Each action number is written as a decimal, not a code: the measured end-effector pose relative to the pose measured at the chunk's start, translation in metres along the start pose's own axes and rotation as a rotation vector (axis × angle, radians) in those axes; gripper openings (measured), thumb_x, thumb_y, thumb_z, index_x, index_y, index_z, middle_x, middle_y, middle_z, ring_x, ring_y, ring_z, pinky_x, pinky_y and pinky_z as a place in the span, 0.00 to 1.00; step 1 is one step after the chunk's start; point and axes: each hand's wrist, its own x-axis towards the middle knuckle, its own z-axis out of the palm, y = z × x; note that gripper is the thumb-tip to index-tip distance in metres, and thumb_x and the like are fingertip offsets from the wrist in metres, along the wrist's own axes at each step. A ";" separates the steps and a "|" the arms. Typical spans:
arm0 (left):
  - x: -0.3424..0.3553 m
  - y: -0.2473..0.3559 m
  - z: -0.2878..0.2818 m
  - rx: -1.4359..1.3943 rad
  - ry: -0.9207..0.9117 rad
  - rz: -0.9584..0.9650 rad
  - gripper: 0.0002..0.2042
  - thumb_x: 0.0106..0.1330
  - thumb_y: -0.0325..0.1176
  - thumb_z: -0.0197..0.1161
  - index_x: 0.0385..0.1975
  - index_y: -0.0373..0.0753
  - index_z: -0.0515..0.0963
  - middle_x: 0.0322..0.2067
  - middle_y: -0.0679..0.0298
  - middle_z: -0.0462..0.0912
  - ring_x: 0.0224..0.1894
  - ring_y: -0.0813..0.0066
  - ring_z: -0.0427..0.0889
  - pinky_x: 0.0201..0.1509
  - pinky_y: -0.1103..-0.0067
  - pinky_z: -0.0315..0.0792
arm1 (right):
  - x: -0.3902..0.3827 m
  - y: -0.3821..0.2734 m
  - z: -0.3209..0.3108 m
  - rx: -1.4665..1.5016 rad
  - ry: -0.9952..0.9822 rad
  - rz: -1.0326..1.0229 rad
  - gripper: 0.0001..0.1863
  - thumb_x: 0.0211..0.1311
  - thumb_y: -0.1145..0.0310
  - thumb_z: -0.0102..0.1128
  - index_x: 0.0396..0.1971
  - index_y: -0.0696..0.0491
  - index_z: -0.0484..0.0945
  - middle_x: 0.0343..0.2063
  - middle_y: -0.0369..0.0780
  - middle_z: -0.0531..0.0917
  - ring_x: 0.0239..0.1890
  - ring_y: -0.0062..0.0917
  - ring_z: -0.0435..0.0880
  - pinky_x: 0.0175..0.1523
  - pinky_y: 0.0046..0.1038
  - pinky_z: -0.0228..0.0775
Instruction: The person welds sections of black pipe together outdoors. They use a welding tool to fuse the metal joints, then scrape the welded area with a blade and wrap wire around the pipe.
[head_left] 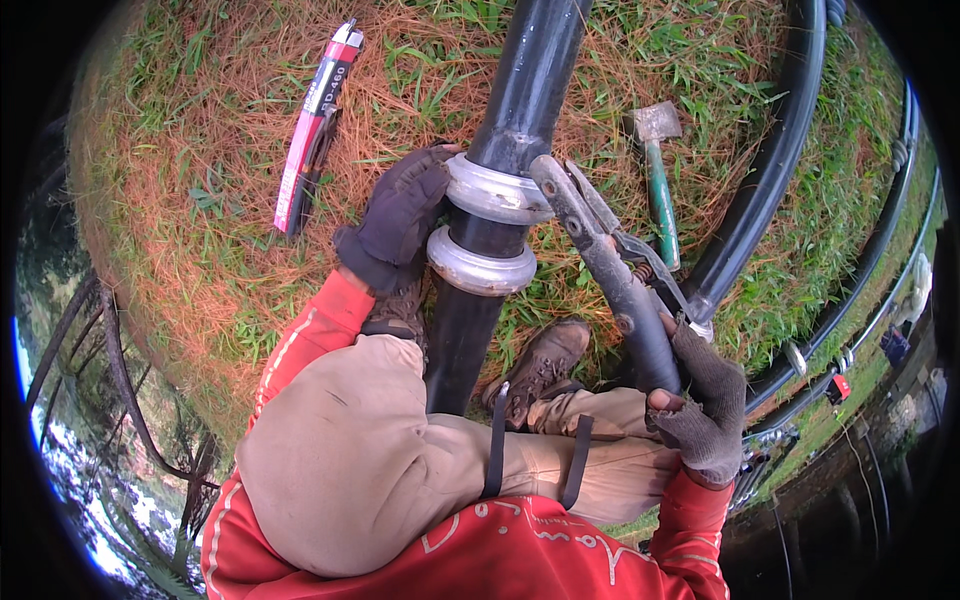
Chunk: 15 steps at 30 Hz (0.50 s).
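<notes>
Pipe [532,75] lies between carton [314,125] and green-handled tool [662,205]; right hand [712,405] grips lever [612,275], left hand [400,208] touches ring [497,195], grip unclear.

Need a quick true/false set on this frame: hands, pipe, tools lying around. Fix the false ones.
1. The right hand grips the lower end of a long grey metal tool. True.
2. The black pipe between the hands carries a single silver ring. False: it carries two, an upper ring and a lower ring.
3. The left hand is at the lower ring. False: it is at the left side of the upper ring.
4. A pink, white and black pack lies left of the pipe. True.
5. The green-handled tool is in the left hand. False: it lies on the grass, right of the pipe.
</notes>
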 end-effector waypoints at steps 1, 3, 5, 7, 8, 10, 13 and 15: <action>0.000 0.000 0.000 -0.011 0.001 -0.005 0.25 0.85 0.37 0.62 0.75 0.30 0.71 0.65 0.54 0.83 0.67 0.66 0.83 0.74 0.66 0.76 | 0.000 0.001 0.001 -0.037 -0.003 -0.032 0.42 0.55 0.59 0.78 0.69 0.67 0.81 0.51 0.52 0.92 0.56 0.36 0.92 0.69 0.36 0.76; 0.000 0.000 0.001 -0.023 0.003 -0.010 0.25 0.85 0.37 0.62 0.74 0.30 0.71 0.65 0.54 0.83 0.67 0.66 0.83 0.74 0.67 0.76 | 0.000 0.001 0.001 -0.005 -0.013 -0.006 0.42 0.55 0.60 0.78 0.69 0.67 0.81 0.52 0.53 0.92 0.59 0.37 0.91 0.71 0.37 0.75; 0.000 0.001 0.001 -0.018 -0.017 0.008 0.24 0.85 0.37 0.62 0.74 0.30 0.72 0.64 0.54 0.84 0.67 0.66 0.83 0.74 0.67 0.76 | 0.000 0.002 0.001 0.001 -0.027 0.014 0.41 0.56 0.61 0.78 0.69 0.67 0.81 0.54 0.53 0.91 0.61 0.38 0.90 0.72 0.37 0.73; -0.001 0.001 0.000 -0.010 -0.009 0.002 0.24 0.85 0.37 0.62 0.74 0.31 0.72 0.64 0.55 0.84 0.67 0.66 0.83 0.74 0.67 0.77 | -0.001 0.002 0.001 0.007 -0.033 0.050 0.42 0.56 0.61 0.79 0.69 0.67 0.80 0.55 0.54 0.91 0.64 0.40 0.88 0.75 0.39 0.71; -0.001 0.001 0.000 -0.010 -0.014 0.015 0.24 0.85 0.37 0.62 0.74 0.31 0.72 0.64 0.55 0.84 0.66 0.67 0.83 0.73 0.67 0.77 | -0.001 0.002 0.002 0.006 -0.034 0.050 0.42 0.56 0.61 0.79 0.69 0.67 0.80 0.55 0.54 0.91 0.64 0.40 0.88 0.75 0.39 0.71; 0.000 -0.001 -0.002 -0.012 0.001 -0.002 0.24 0.85 0.37 0.62 0.74 0.31 0.72 0.64 0.55 0.84 0.66 0.67 0.83 0.73 0.67 0.77 | -0.001 0.001 0.003 -0.023 -0.020 0.015 0.41 0.56 0.61 0.79 0.69 0.68 0.80 0.54 0.54 0.91 0.63 0.39 0.89 0.75 0.38 0.71; 0.000 -0.003 -0.006 0.037 -0.009 0.006 0.25 0.86 0.39 0.59 0.75 0.31 0.70 0.67 0.52 0.82 0.69 0.62 0.81 0.76 0.64 0.75 | 0.000 -0.001 0.006 0.057 -0.025 0.066 0.42 0.56 0.61 0.79 0.69 0.69 0.80 0.54 0.54 0.91 0.64 0.39 0.89 0.75 0.38 0.70; 0.001 -0.005 -0.007 0.093 -0.029 0.017 0.27 0.88 0.43 0.55 0.77 0.30 0.67 0.70 0.49 0.79 0.73 0.57 0.79 0.79 0.61 0.72 | 0.001 -0.001 0.008 0.028 -0.027 0.071 0.42 0.56 0.61 0.79 0.69 0.68 0.80 0.54 0.54 0.91 0.64 0.39 0.89 0.75 0.38 0.70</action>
